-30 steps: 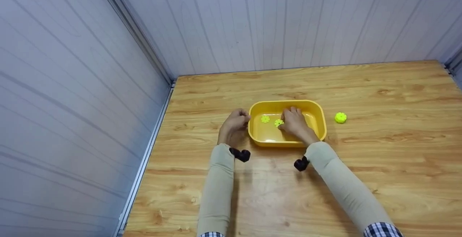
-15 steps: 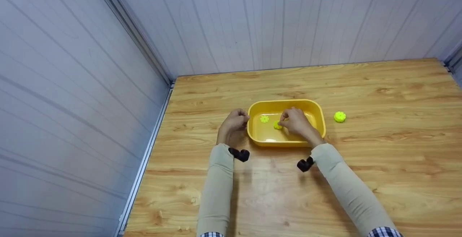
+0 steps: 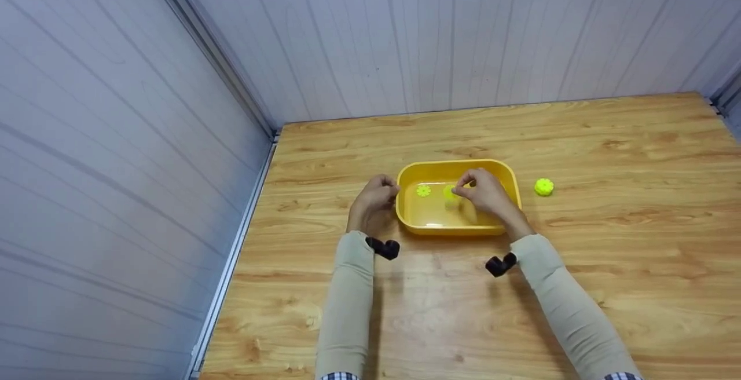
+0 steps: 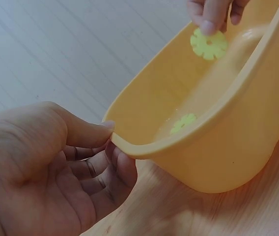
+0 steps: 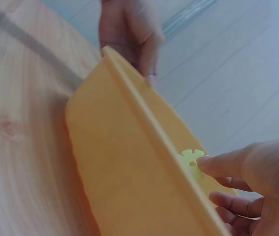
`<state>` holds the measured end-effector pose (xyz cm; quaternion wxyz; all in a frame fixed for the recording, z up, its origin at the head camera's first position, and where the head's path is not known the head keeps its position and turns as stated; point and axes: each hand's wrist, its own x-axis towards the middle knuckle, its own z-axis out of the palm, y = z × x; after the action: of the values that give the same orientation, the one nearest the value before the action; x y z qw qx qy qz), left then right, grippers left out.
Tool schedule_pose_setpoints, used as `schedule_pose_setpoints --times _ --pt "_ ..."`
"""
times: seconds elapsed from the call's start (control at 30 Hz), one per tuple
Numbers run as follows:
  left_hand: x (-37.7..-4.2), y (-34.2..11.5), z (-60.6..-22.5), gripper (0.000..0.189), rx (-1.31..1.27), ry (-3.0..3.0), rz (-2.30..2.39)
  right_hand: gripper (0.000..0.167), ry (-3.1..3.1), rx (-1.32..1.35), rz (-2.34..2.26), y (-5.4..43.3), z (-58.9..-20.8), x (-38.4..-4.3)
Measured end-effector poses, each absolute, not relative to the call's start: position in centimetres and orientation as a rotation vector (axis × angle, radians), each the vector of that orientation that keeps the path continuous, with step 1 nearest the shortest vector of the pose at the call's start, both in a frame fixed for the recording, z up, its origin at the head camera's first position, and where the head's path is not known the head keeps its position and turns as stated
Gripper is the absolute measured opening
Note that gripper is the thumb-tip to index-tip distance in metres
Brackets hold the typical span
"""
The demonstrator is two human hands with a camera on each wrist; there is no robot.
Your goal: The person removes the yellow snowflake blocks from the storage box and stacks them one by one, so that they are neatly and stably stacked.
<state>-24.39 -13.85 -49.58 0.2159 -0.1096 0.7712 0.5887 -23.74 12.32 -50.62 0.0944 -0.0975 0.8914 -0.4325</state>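
My left hand pinches the left end rim of a yellow plastic tub between thumb and fingers, plain in the left wrist view. Over the inside of the tub, my right hand pinches a flat, round, notched neon-yellow snowflake disc at its edge. The notches and a small centre hole show in the right wrist view, where the tub's wall hides part of the disc. Another snowflake disc lies on the tub floor near the left end.
A small neon-yellow notched piece, thicker than a single disc, sits on the wooden table right of the tub. Pale panel walls stand behind and to the left. Black wrist cameras stick out from the sleeves.
My right hand has come up from the tub floor, and a snowflake disc that was on the floor is now lifted between its fingertips. My left hand stays at the rim.
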Motion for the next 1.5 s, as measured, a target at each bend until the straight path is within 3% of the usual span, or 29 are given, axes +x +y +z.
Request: schedule_pose_setpoints --times 0.73,1.13,1.5 --pt "-24.2 -13.9 -49.7 0.005 -0.291 2.145 1.653 0.036 2.657 -0.091 -1.535 17.7 -48.7 -22.7" --pt "-24.2 -14.0 -49.7 0.005 -0.287 2.144 1.623 0.053 2.652 0.076 -1.549 22.0 -49.0 -21.9" --pt "-23.8 -14.0 -49.8 0.004 -0.294 2.126 1.658 0.051 2.618 0.341 -1.581 25.7 -51.1 -21.7"
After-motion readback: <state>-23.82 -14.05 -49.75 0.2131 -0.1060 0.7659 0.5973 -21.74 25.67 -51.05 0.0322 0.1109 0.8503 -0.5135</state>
